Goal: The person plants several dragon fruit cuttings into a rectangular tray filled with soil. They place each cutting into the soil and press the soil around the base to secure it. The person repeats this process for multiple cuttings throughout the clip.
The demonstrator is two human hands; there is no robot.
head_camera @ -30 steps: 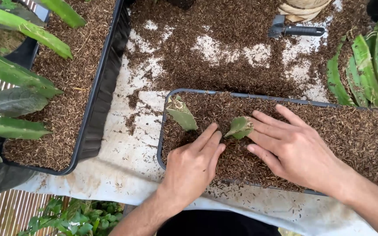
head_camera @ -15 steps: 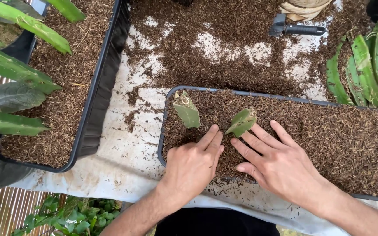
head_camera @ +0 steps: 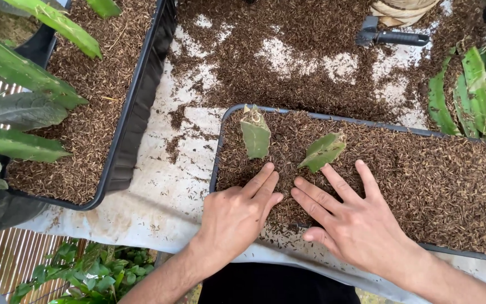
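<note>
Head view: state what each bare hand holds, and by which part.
Nothing is held. The left hand and right hand lie flat, fingers spread, on the brown husk in the black rectangular plastic tray, beside the green cutting.

- There is a single view, from a camera worn on the person's head, looking almost straight down.
- It sits close: the black tray (head_camera: pixel 219 147) of brown husk fills the lower right of the frame, cut by the right edge.
- Both forearms enter from the bottom edge, with the left hand (head_camera: pixel 237 211) and right hand (head_camera: pixel 355 222) at lower centre.
- A second tray (head_camera: pixel 136 112) runs off the upper left.
- With no other view, nothing is shared.
</note>
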